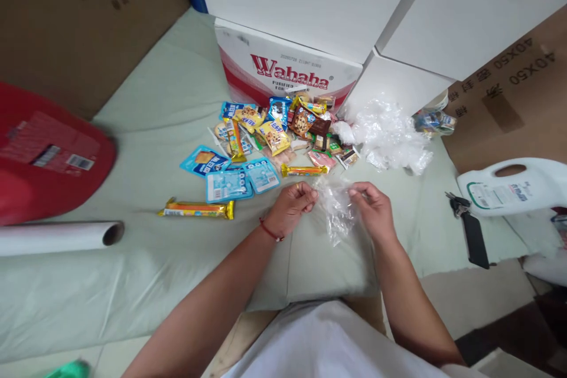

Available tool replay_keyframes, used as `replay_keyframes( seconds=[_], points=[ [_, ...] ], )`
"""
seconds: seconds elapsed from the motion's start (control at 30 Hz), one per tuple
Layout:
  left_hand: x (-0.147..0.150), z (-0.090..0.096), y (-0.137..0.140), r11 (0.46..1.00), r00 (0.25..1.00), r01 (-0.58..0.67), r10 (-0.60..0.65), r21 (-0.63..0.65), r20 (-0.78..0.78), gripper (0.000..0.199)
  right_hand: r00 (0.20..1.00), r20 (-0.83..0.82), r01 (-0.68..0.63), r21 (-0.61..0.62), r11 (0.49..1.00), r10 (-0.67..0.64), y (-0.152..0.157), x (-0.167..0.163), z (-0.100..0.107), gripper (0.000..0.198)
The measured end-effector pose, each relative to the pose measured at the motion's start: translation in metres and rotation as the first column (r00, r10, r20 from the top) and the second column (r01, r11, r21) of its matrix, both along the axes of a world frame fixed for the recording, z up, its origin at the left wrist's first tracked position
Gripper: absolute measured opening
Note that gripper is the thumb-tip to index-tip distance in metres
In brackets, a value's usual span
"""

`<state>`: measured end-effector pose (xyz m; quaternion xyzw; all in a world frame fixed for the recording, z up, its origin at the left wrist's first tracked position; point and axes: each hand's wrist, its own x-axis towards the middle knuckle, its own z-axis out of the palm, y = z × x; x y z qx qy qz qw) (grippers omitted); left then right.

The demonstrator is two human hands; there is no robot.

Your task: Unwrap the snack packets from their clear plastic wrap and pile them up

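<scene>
A clear plastic bag (339,215) hangs between my two hands, thin and crumpled, with its lower part drooping over the green sheet. My left hand (292,207) pinches its left edge between thumb and fingers. On the other side my right hand (372,207) grips the right edge the same way. Just beyond the bag lies a yellow snack bar (305,170). Behind it is a heap of small wrapped snacks, among them a yellow cookie packet (273,136) and a brown cookie packet (303,121). Light blue packets (228,184) and another yellow bar (199,209) lie to the left.
A pile of clear plastic bags (390,136) sits behind my right hand. A Wahaha carton (283,71) stands at the back. Far right are a white jug (518,186) and a black phone-like object (475,239) with keys. At left are a red container (53,153) and a white roll (57,238).
</scene>
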<state>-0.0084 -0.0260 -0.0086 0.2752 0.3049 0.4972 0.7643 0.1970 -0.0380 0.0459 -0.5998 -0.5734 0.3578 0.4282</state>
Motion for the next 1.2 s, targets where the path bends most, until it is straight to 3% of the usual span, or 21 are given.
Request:
replay_keyframes(
  seconds=[0.1, 0.17, 0.23, 0.33, 0.43, 0.47, 0.53, 0.6, 0.67, 0.77, 0.87, 1.0, 1.13, 1.2],
  points=[
    [-0.004, 0.001, 0.002, 0.999, 0.999, -0.032, 0.033, -0.024, 0.033, 0.051, 0.918, -0.320, 0.147, -0.270, 0.952, -0.232, -0.003, 0.010, -0.006, 0.041],
    [-0.006, 0.002, 0.004, 0.998, 0.997, -0.054, 0.056, -0.034, 0.046, 0.048, 0.877, -0.370, 0.148, -0.402, 0.903, -0.308, -0.006, 0.017, -0.012, 0.048],
    [-0.006, 0.003, 0.005, 0.997, 0.997, -0.047, 0.051, -0.068, 0.055, 0.048, 0.892, -0.335, 0.131, -0.455, 0.881, -0.305, -0.009, 0.023, -0.019, 0.049],
    [-0.007, 0.002, 0.005, 0.991, 0.998, -0.027, 0.034, -0.129, 0.049, 0.048, 0.951, -0.138, 0.227, -0.293, 0.929, -0.276, -0.018, 0.029, -0.025, 0.041],
    [-0.006, 0.001, 0.005, 0.990, 0.998, -0.049, 0.054, -0.135, 0.036, 0.048, 0.941, 0.071, 0.324, 0.083, 0.943, -0.330, -0.029, 0.031, -0.016, 0.027],
    [-0.006, 0.001, 0.005, 0.989, 0.998, -0.055, 0.061, -0.135, 0.035, 0.048, 0.948, 0.110, 0.279, 0.171, 0.945, -0.300, -0.032, 0.031, -0.010, 0.023],
    [-0.005, 0.001, 0.005, 0.990, 0.996, -0.074, 0.078, -0.123, 0.033, 0.046, 0.970, 0.201, 0.092, 0.224, 0.970, -0.138, -0.037, 0.031, 0.001, 0.018],
    [-0.005, 0.003, 0.004, 0.992, 0.995, -0.084, 0.088, -0.095, 0.039, 0.044, 0.959, 0.285, -0.061, 0.177, 0.982, 0.008, -0.037, 0.031, 0.006, 0.016],
    [-0.005, 0.006, 0.004, 0.995, 0.996, -0.076, 0.079, -0.058, 0.050, 0.042, 0.958, 0.285, -0.047, 0.094, 0.995, 0.018, -0.032, 0.032, 0.002, 0.018],
    [-0.007, 0.009, 0.001, 0.999, 0.997, -0.044, 0.045, -0.011, 0.059, 0.038, 0.988, 0.139, 0.075, -0.055, 0.996, -0.067, -0.021, 0.030, -0.014, 0.038],
    [-0.009, 0.011, -0.002, 0.999, 0.997, -0.025, 0.022, 0.048, 0.067, 0.036, 0.991, -0.100, 0.069, -0.179, 0.981, -0.088, -0.011, 0.017, -0.026, 0.060],
    [-0.011, 0.012, -0.002, 0.997, 0.991, 0.049, -0.056, 0.064, 0.121, 0.036, 0.951, -0.291, 0.036, -0.230, 0.973, -0.104, 0.000, -0.004, -0.026, 0.033],
    [-0.010, 0.008, -0.001, 0.994, 0.991, 0.101, -0.097, -0.044, 0.089, 0.039, 0.965, -0.259, -0.002, -0.170, 0.985, -0.043, 0.011, -0.012, -0.019, 0.025],
    [-0.007, 0.005, 0.000, 0.995, 0.998, 0.070, -0.069, -0.074, 0.015, 0.039, 0.973, -0.229, -0.036, -0.172, 0.984, -0.005, 0.014, -0.012, -0.017, 0.024]
  ],
)
